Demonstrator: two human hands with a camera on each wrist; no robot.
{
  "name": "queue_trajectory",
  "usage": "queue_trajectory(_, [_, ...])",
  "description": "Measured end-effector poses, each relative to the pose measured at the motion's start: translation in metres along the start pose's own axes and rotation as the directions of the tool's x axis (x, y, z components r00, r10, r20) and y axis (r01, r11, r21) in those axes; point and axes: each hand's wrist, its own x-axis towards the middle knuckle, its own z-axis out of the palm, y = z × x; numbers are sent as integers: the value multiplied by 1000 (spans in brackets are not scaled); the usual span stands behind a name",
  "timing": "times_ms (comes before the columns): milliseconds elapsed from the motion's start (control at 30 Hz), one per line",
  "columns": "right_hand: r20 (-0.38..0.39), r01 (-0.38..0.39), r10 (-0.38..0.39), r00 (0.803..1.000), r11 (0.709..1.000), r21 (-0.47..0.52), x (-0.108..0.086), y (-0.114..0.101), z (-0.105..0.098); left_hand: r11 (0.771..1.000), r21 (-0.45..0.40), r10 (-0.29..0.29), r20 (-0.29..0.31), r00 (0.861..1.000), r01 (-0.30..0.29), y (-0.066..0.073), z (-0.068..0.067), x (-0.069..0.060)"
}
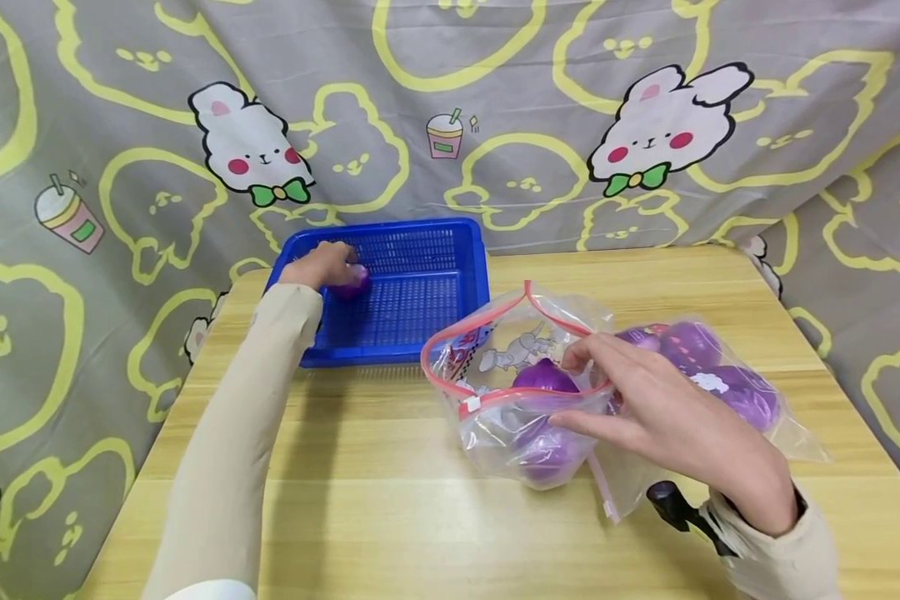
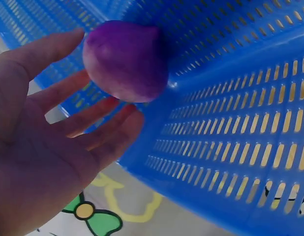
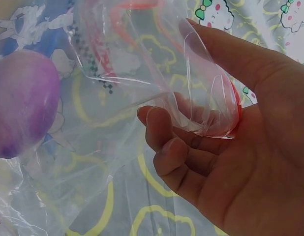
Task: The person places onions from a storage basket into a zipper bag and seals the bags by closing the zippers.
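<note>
My left hand (image 1: pixel 322 265) reaches into the left side of a blue plastic basket (image 1: pixel 474 292). In the left wrist view its fingers are spread, with the fingertips beside a purple onion (image 2: pixel 125 61) against the basket's slotted wall. A clear zip bag (image 1: pixel 487 442) with a red-edged mouth stands open at the middle of the table, holding purple onions (image 1: pixel 546 377). My right hand (image 1: pixel 663 408) holds the bag's rim at its right side. The right wrist view shows the clear film between thumb and curled fingers, and an onion (image 3: pixel 26 103) inside.
Right of the open bag lies another clear bag with several purple onions (image 1: pixel 690 346), partly behind my right hand. The wooden table (image 1: pixel 390 533) meets a patterned grey curtain (image 1: pixel 510 125) at the back. A black cylindrical object (image 1: pixel 671 504) sits by the right wrist.
</note>
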Motion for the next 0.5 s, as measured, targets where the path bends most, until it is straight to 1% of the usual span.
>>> queue_trajectory(100, [0,-8,8,1000,1000,-10,0,0,-1,1000,-12,-21,32,999,22,-1,-2,2])
queue_trajectory(200, [3,-12,12,1000,1000,-17,0,1,-1,1000,-26,-13,36,999,14,-2,-3,2])
queue_trajectory(333, [9,-18,19,1000,1000,-13,0,2,0,998,-48,-34,51,998,37,-6,-1,1])
queue_trajectory(400, [11,-21,21,1000,1000,-10,0,3,1,996,-71,-56,65,996,61,-8,0,1])
queue_trajectory(500, [10,-23,24,1000,1000,-7,1,3,1,992,-106,-61,76,995,69,-9,2,3])
